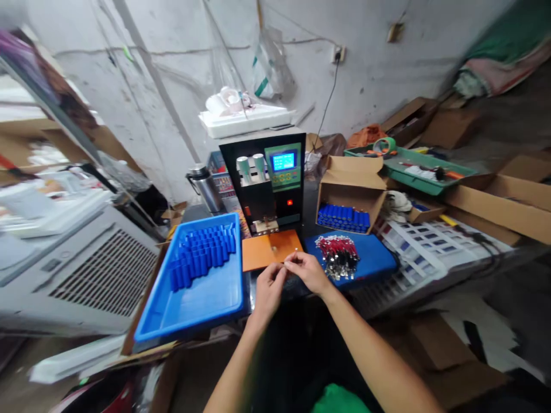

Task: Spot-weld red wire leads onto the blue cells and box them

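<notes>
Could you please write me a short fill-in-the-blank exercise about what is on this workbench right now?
1. The blue tray to the left of the hands holds blue ____ cells.
2. The left hand and right hand meet just in front of the ____ plate at the machine's base.
3. The machine has a small lit ____ screen.
4. The open cardboard box sits to the ____ of the machine.

Missing words: cylindrical; orange; blue; right
</notes>
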Demonstrator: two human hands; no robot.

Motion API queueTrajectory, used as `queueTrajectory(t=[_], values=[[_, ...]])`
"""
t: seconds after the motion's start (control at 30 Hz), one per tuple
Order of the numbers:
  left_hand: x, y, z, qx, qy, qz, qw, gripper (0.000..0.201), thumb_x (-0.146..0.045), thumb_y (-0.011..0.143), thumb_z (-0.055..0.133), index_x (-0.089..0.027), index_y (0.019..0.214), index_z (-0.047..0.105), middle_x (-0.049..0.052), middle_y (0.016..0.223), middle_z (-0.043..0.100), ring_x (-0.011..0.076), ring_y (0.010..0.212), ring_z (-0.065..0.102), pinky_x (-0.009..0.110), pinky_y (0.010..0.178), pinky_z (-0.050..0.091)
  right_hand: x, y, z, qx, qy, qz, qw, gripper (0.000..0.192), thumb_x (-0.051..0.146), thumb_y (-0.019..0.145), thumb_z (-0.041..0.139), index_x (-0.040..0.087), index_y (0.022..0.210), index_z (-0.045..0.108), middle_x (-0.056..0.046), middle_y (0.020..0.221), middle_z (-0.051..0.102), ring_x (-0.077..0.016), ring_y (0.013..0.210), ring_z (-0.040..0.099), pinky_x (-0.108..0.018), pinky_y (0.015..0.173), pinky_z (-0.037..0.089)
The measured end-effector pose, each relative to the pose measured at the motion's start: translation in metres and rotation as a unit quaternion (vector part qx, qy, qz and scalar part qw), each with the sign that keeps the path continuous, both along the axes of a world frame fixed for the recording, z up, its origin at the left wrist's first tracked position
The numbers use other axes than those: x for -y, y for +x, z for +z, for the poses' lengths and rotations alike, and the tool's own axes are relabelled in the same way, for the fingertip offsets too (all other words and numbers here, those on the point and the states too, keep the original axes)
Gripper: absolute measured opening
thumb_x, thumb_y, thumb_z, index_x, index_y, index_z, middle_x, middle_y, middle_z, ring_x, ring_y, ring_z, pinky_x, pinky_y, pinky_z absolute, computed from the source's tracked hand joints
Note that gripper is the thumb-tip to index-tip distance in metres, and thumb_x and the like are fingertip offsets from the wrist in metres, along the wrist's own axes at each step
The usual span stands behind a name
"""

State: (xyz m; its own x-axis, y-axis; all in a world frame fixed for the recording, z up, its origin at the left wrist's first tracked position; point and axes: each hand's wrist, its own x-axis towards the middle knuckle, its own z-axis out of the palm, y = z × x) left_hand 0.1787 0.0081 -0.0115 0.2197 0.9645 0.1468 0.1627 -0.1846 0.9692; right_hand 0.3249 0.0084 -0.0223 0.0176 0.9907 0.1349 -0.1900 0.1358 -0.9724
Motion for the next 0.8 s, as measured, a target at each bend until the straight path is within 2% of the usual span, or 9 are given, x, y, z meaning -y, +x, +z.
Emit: queueTrajectory(t=[0.13,0.23,0.33,0.43,0.5,0.6,0.7,0.73,0.8], values=[[0.011,-0.006,-0.002,0.002,-0.037,-0.02,0.999,0.038,-0.05,0.087,0.058,-0.014,0.077,0.061,0.0,0.065,0.058,0.0095,0.055,0.047,0.022,0.054,0.038,0.006,-0.004,-0.004,0.028,0.003,0.039,0.999,0.034,0.047,0.077,0.074,0.015,0.077,0.065,-0.003,0.071,0.063,-0.0158,0.064,0.058,-0.027,0.064,0.048],[0.02,-0.011,-0.004,-0.038,-0.029,-0.014,0.999,0.035,-0.047,0.091,0.054,-0.014,0.083,0.063,0.003,0.072,0.064,0.0107,0.059,0.053,0.023,0.058,0.041,0.01,-0.006,-0.005,0.04,-0.001,0.048,0.998,0.036,0.05,0.077,0.073,0.015,0.077,0.066,-0.004,0.07,0.063,-0.017,0.063,0.059,-0.028,0.063,0.048],[0.017,-0.032,-0.001,-0.101,0.036,0.011,0.994,0.028,-0.041,0.091,0.057,-0.016,0.098,0.067,0.006,0.09,0.071,0.0147,0.078,0.064,0.026,0.073,0.049,0.013,-0.005,-0.005,0.058,-0.008,0.005,0.998,0.04,0.054,0.076,0.072,0.015,0.076,0.067,-0.005,0.068,0.063,-0.0178,0.064,0.059,-0.029,0.064,0.049],[-0.006,-0.076,0.007,-0.2,0.124,0.056,0.97,0.027,-0.035,0.091,0.058,-0.018,0.11,0.066,0.006,0.099,0.072,0.0164,0.086,0.066,0.029,0.081,0.051,0.015,0.002,-0.007,0.047,-0.035,-0.043,0.997,0.048,0.061,0.071,0.074,0.015,0.075,0.066,-0.005,0.065,0.062,-0.0182,0.062,0.058,-0.029,0.063,0.05],[-0.031,-0.113,0.013,-0.318,0.173,0.071,0.929,0.028,-0.029,0.091,0.056,-0.019,0.116,0.065,0.006,0.1,0.07,0.0175,0.087,0.065,0.031,0.084,0.05,0.017,0.008,-0.011,0.026,-0.054,-0.059,0.996,0.053,0.066,0.066,0.076,0.015,0.075,0.066,-0.005,0.064,0.061,-0.0185,0.061,0.058,-0.03,0.062,0.05],[-0.068,-0.157,0.022,-0.526,0.197,0.083,0.823,0.043,-0.02,0.085,0.061,-0.017,0.128,0.06,0.012,0.109,0.065,0.0249,0.101,0.06,0.037,0.09,0.046,0.02,0.011,-0.016,0.005,-0.071,-0.065,0.995,0.059,0.071,0.062,0.077,0.014,0.075,0.065,-0.005,0.064,0.061,-0.0183,0.06,0.058,-0.029,0.06,0.05],[-0.093,-0.175,0.024,-0.653,0.199,0.073,0.727,0.065,-0.022,0.079,0.069,-0.019,0.141,0.05,0.015,0.12,0.058,0.0305,0.108,0.054,0.041,0.091,0.043,0.024,0.008,-0.019,0.002,-0.075,-0.059,0.995,0.06,0.072,0.062,0.076,0.015,0.075,0.065,-0.005,0.064,0.061,-0.0181,0.06,0.057,-0.029,0.061,0.05],[-0.098,-0.177,0.024,-0.675,0.2,0.068,0.707,0.068,-0.024,0.078,0.07,-0.02,0.143,0.049,0.016,0.122,0.056,0.0314,0.109,0.053,0.042,0.091,0.042,0.025,0.006,-0.02,0.003,-0.076,-0.057,0.995,0.06,0.072,0.063,0.076,0.015,0.076,0.065,-0.005,0.064,0.061,-0.0181,0.06,0.057,-0.029,0.061,0.05],[-0.104,-0.176,0.022,-0.695,0.208,0.054,0.686,0.068,-0.025,0.078,0.071,-0.021,0.142,0.049,0.015,0.125,0.054,0.0318,0.11,0.051,0.042,0.092,0.041,0.027,0.004,-0.02,0.004,-0.076,-0.054,0.996,0.059,0.072,0.064,0.076,0.015,0.077,0.065,-0.005,0.064,0.061,-0.0181,0.061,0.058,-0.029,0.061,0.05]])
